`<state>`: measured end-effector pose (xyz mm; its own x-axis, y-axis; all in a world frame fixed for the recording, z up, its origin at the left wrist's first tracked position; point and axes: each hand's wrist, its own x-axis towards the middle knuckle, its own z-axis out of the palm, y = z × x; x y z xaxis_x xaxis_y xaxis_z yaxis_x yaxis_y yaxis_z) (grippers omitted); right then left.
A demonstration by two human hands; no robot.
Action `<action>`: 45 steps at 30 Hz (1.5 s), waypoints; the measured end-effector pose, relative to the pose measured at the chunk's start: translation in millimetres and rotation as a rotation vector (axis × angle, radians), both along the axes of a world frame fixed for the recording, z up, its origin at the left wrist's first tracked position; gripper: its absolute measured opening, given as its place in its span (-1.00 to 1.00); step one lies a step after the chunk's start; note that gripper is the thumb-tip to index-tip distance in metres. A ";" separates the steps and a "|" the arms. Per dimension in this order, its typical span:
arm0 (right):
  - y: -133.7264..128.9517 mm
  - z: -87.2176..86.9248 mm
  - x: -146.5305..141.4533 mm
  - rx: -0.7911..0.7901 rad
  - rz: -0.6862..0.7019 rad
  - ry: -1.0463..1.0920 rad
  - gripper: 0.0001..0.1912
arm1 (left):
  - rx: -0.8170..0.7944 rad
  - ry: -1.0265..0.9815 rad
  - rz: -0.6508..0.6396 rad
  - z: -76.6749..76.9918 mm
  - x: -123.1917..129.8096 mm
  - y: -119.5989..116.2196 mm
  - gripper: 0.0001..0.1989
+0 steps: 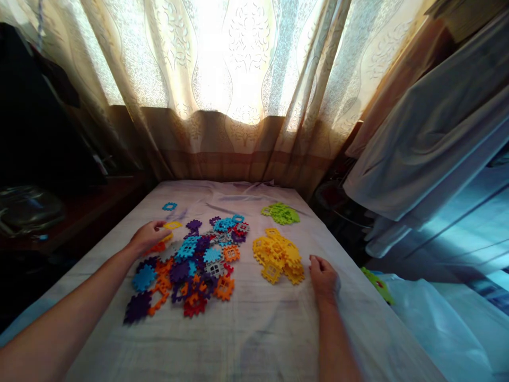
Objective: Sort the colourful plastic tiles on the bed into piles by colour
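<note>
So the left hand (150, 236) has a yellow piece (173, 225) at its fingertips, over by the far left side of the big mixed pile (186, 265). Looks like a light pinch, thumb and fingers close together. That pile is a jumble of purple, blue, orange, red and grey toothed plastic pieces, all on the pale cloth (246, 339). The right hand (324, 276) is loosely curled, fingers narrow, near the right side of the yellow pile (277, 255); can't tell if anything's tucked inside. Past the yellow pile there's a smaller green pile (281, 213), and one blue square frame (169, 206) lies by itself beyond the left hand. Patterned curtains (222, 69) hang behind it all.
</note>
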<state>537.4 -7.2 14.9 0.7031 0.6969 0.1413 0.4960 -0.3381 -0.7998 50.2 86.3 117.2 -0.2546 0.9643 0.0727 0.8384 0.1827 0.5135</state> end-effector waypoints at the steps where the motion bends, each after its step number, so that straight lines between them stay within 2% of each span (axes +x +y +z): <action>1: 0.6 0.1 -0.4 0.000 0.001 -0.003 -0.41 | 0.014 -0.020 -0.049 1.7 15.0 -0.5 -0.51; 3: 1.5 0.5 -1.6 0.001 0.006 -0.012 -0.42 | 0.048 -0.060 -0.175 2.8 54.7 -3.1 -0.47; 7: 1.5 3.3 -4.0 -0.016 0.019 -0.013 -0.43 | 0.119 -0.135 -0.477 -6.3 156.9 -16.7 -0.51; 11: 0.6 6.4 -4.7 -0.012 0.046 0.013 -0.44 | 0.151 -0.176 -0.640 -23.6 245.8 -34.3 -0.57; 13: 0.4 6.9 -4.5 -0.005 0.054 0.016 -0.46 | 0.163 -0.174 -0.664 -31.6 272.9 -41.0 -0.59; 16: 0.3 6.9 -4.2 0.012 0.059 -0.010 -0.49 | 0.188 -0.141 -0.671 -39.6 288.0 -47.7 -0.58; 19: 0.0 6.8 -4.2 0.015 0.061 -0.032 -0.49 | 0.213 -0.088 -0.678 -40.7 274.6 -50.7 -0.59; 22: -0.7 7.4 -4.2 -0.013 0.051 -0.039 -0.50 | 0.232 -0.016 -0.675 -34.4 235.2 -50.7 -0.72; 24: -1.2 8.4 -4.3 -0.036 0.039 -0.048 -0.51 | 0.229 0.042 -0.638 -27.3 196.1 -48.8 -0.76; 26: -1.7 10.3 -4.9 -0.066 0.036 -0.054 -0.51 | 0.210 0.106 -0.546 -19.5 149.2 -45.4 -0.75; 31: -3.3 15.2 -8.2 -0.152 0.034 -0.058 -0.51 | 0.079 0.251 -0.185 -6.2 29.2 -32.4 -0.69; 34: -3.4 13.8 -8.1 -0.178 0.017 -0.067 -0.52 | -0.051 0.299 -0.064 -6.1 -17.4 -23.1 -0.62; 36: -2.6 10.7 -6.2 -0.180 0.010 -0.072 -0.54 | -0.112 0.317 -0.038 -9.3 -32.4 -16.2 -0.55; 39: -0.4 5.3 -2.0 -0.163 0.017 -0.059 -0.54 | -0.176 0.334 -0.036 -17.2 -36.9 -6.1 -0.49; 45: 1.7 -0.4 1.9 -0.126 0.019 -0.045 -0.50 | -0.266 0.370 -0.059 -26.6 -29.4 5.8 -0.62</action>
<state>539.4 -5.5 14.4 0.6847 0.7241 0.0835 0.5378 -0.4245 -0.7284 20.8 92.1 90.6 -0.2025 0.9738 -0.1035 0.9695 0.2143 0.1193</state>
